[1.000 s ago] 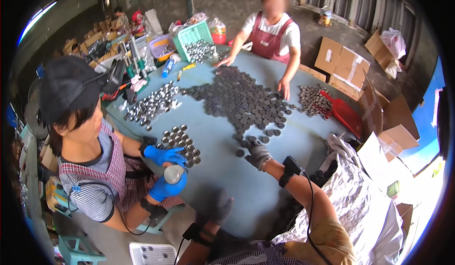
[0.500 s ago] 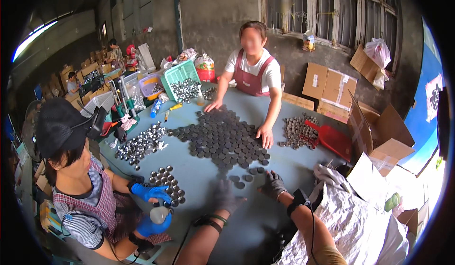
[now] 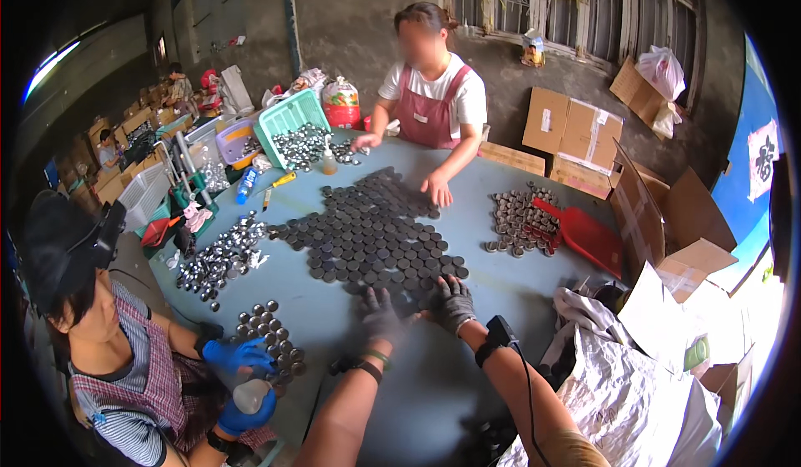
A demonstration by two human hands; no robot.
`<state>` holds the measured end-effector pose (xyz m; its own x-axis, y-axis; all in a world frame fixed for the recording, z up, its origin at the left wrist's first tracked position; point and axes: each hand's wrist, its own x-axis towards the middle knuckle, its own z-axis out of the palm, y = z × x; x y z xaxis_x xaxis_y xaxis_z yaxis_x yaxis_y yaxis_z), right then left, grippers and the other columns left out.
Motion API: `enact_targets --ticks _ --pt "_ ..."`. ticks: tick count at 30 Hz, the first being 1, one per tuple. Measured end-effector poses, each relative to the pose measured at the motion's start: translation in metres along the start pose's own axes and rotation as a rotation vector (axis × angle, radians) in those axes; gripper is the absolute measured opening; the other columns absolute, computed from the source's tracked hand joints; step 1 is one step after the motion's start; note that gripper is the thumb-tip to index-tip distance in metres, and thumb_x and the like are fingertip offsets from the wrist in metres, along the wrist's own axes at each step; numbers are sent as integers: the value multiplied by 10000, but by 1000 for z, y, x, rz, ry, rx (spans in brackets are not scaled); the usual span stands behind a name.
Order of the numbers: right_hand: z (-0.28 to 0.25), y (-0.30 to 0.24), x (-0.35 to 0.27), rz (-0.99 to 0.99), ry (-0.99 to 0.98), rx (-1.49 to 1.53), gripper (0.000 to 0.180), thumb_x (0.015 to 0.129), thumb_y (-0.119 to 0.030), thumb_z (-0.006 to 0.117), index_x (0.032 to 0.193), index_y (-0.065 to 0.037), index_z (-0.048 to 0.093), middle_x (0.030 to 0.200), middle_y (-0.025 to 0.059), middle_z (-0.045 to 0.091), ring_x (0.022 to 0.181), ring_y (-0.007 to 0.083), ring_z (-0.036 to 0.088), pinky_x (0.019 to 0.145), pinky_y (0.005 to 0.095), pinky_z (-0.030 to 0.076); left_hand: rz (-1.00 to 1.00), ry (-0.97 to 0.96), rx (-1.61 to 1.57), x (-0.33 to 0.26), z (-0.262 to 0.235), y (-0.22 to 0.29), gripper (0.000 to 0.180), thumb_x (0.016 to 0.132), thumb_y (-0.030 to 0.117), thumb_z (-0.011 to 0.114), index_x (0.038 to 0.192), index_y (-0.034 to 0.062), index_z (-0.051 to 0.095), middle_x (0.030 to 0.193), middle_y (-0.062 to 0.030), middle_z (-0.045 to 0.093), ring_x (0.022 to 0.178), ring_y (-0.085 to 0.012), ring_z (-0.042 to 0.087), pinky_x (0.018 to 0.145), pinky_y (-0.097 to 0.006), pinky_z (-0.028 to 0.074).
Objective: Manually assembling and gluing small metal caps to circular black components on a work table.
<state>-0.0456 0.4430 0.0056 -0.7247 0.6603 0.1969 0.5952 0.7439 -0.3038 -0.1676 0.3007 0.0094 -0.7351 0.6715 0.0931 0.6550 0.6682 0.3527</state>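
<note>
A wide layer of dark round discs (image 3: 375,237), like small caps, covers the middle of the blue-grey table (image 3: 517,300). My left hand (image 3: 384,318), in a grey fingerless glove, lies at the near edge of these discs with its fingers stretched forward; it is a little blurred. Close beside it, my right hand (image 3: 455,304) wears a similar glove, its fingers spread against the discs at the near right edge. The thumbs point toward each other. Neither hand grips anything that I can see.
Across the table stands a person in a red apron (image 3: 430,112); at left another wears blue gloves (image 3: 238,356) and holds a clear round piece. Shiny caps (image 3: 221,258), a green basket (image 3: 288,125), a red scoop (image 3: 588,237) and a white sack (image 3: 601,392) lie around.
My hands have moved forward and closer together. The few loose discs near them now sit against the main layer. The person across has drawn both hands back from the discs.
</note>
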Motion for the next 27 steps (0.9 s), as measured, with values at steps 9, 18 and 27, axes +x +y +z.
enact_targets --ticks 9,18,27 --pt "11 15 62 19 -30 -95 1038 653 -722 600 1442 -120 294 1492 170 253 1389 373 185 1133 480 140 -10 11 73 59 2 2 1026 697 688 611 1467 111 255 1535 -163 129 1392 -422 112 1141 -467 159" --pt "-50 -23 91 53 -188 -117 743 790 -549 581 1402 -205 338 1451 74 339 1390 349 192 1128 509 146 -26 2 97 106 4 -2 1012 704 694 593 1462 106 271 1532 -163 145 1400 -407 100 1151 -439 152" --pt "-1 5 100 80 -53 -55 1050 657 -680 640 1451 -103 267 1491 184 233 1394 367 173 1134 469 143 151 280 -81 72 8 -11 991 659 600 711 1420 90 332 1491 -176 223 1384 -374 173 1124 -465 215"
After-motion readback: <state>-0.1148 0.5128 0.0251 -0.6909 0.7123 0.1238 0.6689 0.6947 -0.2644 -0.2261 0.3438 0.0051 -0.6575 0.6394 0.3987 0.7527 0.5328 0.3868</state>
